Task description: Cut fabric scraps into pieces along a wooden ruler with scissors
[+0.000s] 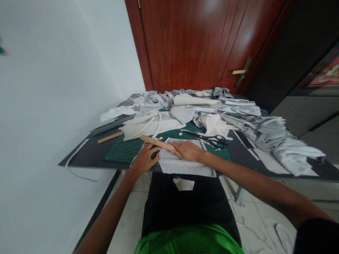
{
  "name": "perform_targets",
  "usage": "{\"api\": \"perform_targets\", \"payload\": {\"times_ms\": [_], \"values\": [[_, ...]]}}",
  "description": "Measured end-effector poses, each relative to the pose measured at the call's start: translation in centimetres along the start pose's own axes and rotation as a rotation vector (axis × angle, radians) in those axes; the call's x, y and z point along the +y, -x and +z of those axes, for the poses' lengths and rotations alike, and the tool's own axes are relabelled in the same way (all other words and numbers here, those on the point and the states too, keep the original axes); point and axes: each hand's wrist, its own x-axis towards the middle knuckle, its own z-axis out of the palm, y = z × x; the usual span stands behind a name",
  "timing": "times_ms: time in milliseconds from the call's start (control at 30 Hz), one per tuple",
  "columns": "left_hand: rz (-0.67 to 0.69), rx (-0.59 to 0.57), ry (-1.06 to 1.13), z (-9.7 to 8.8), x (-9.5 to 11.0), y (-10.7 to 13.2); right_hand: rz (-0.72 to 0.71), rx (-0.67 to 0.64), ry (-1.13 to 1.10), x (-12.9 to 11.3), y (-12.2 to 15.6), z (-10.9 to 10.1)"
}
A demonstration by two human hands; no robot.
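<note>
Okay, so we've got our left hand [144, 159] curled over a wooden ruler [158, 143], while our right hand [188, 151] lies flat and open, fingertips at the ruler's right end, pressing on a white fabric piece [182, 158]. That cloth sits on a green cutting mat [122, 150] and hangs over the front edge of the dark surface [79, 158]. Black-handled scissors [212, 140] lie just beside our right hand, with heaps of pale grey fabric scraps [280, 137] piled behind and to the right.
</note>
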Motion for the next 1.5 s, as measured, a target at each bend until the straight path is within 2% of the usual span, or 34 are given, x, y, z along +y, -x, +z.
{"api": "perform_targets", "payload": {"times_ms": [233,467,633,900,1100,1500], "values": [[0.006,-0.009,-0.001,0.0,-0.1,0.0,0.028,-0.012,-0.025,3.2,3.1,0.4],[0.008,-0.016,-0.025,-0.2,-0.1,0.1,-0.094,0.171,-0.329,5.3,3.0,1.5],[-0.001,-0.028,-0.011,-0.3,0.0,0.1,-0.082,0.197,-0.379,5.7,2.5,1.9],[0.015,-0.004,-0.01,-0.1,-0.2,0.1,-0.249,0.265,-0.36,7.0,3.5,2.8],[0.001,0.031,-0.022,0.2,-0.7,0.2,-0.232,0.34,-0.41,7.5,4.3,2.9],[0.02,0.06,0.046,0.0,-1.0,0.2,-0.313,0.398,-0.519,8.3,5.1,3.2]]}}
